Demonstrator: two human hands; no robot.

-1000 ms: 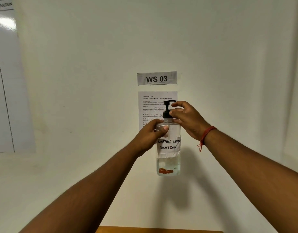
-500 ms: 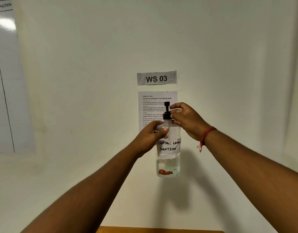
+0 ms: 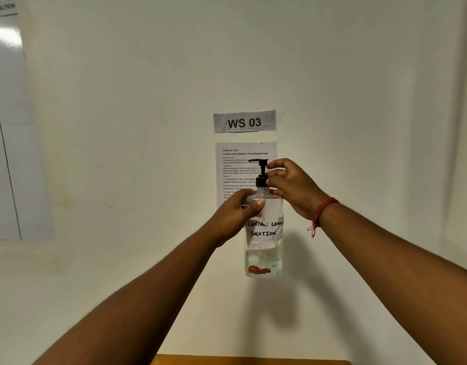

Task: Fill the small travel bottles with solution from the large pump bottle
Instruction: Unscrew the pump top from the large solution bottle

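Fingers (image 3: 273,181) grip pump (image 3: 261,172); bottle (image 3: 264,248) holds clear liquid.

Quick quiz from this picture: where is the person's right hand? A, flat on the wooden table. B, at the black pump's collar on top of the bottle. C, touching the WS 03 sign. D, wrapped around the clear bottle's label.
B: the right hand has its fingertips pinched at the collar of the black plastic pump atop the clear plastic bottle labelled contact lens solution, while the left hand holds the bottle's shoulder.
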